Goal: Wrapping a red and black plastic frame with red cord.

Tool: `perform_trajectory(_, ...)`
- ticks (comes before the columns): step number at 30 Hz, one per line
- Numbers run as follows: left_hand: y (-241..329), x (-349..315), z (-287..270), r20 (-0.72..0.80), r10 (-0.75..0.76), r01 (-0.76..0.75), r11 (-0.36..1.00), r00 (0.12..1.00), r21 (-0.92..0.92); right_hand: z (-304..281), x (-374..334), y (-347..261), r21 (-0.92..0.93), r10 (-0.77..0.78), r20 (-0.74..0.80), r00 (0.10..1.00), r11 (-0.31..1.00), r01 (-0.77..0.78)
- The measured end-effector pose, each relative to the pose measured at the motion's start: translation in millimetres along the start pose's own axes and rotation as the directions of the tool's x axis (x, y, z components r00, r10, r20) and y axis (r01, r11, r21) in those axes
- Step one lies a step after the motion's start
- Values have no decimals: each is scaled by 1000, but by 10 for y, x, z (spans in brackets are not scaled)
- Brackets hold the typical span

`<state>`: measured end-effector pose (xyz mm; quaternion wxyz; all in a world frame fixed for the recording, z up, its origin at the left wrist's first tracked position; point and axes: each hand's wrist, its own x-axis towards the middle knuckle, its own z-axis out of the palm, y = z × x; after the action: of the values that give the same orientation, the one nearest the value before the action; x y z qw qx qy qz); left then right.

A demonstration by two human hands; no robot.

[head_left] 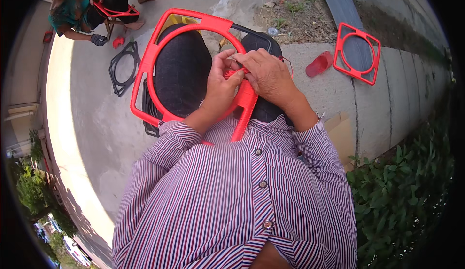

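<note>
Pinching ribbed red strip (230, 74) with left hand (220, 86) and right hand (272, 77) together at right side of red frame (149, 55), hiding exact grip behind fingers (254, 58). Resting frame across knees (183, 70), mostly left of hands, losing near edge partly behind left sleeve (180, 132).

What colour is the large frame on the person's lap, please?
The frame is mostly red, black at its upper right; best seen in the head view.

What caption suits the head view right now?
Left hand and right hand meet at a red frame, black at one corner, resting across the person's knees.
</note>
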<state>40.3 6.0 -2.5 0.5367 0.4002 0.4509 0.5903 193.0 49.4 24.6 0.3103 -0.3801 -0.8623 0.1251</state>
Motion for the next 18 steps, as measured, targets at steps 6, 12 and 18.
perform_trajectory(6, -42, 8, -130, -82, -513, 508, 858, 854, -79, 113, -378, 371, 219, 335, -336, 880, 937, -273)
perform_trajectory(12, -129, 85, -152, 103, -663, 670, 725, 742, -159, 221, -524, 153, 135, 226, 26, 974, 964, -228)
perform_trajectory(18, -57, 75, -163, 127, -702, 709, 666, 701, -230, 15, -740, 277, 783, 477, 53, 878, 526, -333)
